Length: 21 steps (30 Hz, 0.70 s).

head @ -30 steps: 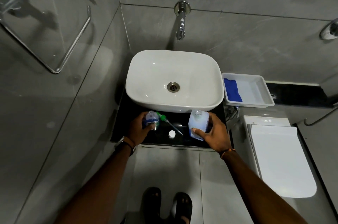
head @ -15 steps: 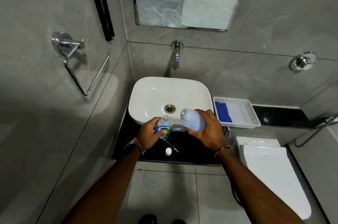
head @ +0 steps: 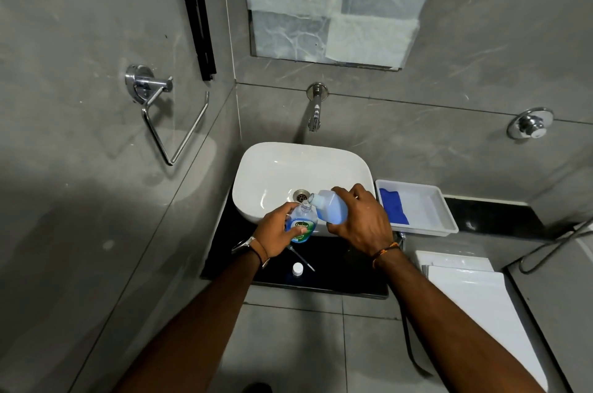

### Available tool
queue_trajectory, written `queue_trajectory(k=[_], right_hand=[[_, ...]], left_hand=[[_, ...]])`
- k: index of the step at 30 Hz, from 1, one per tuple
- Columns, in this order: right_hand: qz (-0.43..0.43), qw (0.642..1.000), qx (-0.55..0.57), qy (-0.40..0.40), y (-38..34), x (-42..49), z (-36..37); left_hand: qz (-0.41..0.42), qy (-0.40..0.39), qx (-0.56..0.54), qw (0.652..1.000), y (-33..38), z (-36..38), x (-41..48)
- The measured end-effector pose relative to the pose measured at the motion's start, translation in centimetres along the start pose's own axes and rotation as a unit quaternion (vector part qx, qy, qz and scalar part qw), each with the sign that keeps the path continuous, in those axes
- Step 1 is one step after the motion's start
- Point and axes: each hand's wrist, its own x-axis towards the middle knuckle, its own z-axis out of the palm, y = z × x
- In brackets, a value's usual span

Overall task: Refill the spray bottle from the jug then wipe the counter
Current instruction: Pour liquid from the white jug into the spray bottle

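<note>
Over the near rim of the white basin (head: pixel 266 174): small clear labelled spray bottle (head: pixel 301 226), neck open, grasped upright by left hand (head: pixel 278 236); translucent blue-filled jug (head: pixel 330 207), grasped by right hand (head: pixel 361 219), newly lifted and tipped, mouth at bottle's neck, pouring apparently beginning; white cap (head: pixel 297 269) on black counter (head: pixel 346 274).

Tray (head: pixel 446 216) right of basin (head: pixel 266 174); cap (head: pixel 297 269) before it.

The clear, blue-labelled bottle (head: pixel 301 226) stood uncapped; the jug (head: pixel 332 208) of blue liquid tilted, spout at its mouth.
</note>
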Motion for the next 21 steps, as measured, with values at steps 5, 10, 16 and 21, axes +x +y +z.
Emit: queue_trajectory(k=[5, 10, 16, 21], right_hand=[[-0.007, 0.999, -0.034, -0.012, -0.2, -0.1, -0.5], [-0.014, 0.998, -0.063, -0.024, -0.2, -0.2, -0.8], [-0.018, 0.997, -0.069, -0.028, -0.5, -0.2, -1.0], [-0.016, 0.997, -0.069, -0.038, -0.9, -0.2, -1.2]], left_hand=[[0.005, 0.002, 0.007, 1.000, -0.3, 0.2, -0.4], [0.002, 0.010, 0.012, 1.000, -0.5, 0.3, -0.5], [0.003, 0.018, 0.022, 1.000, -0.7, 0.3, -0.6], [0.006, 0.016, 0.036, 0.999, -0.8, 0.1, -0.4]])
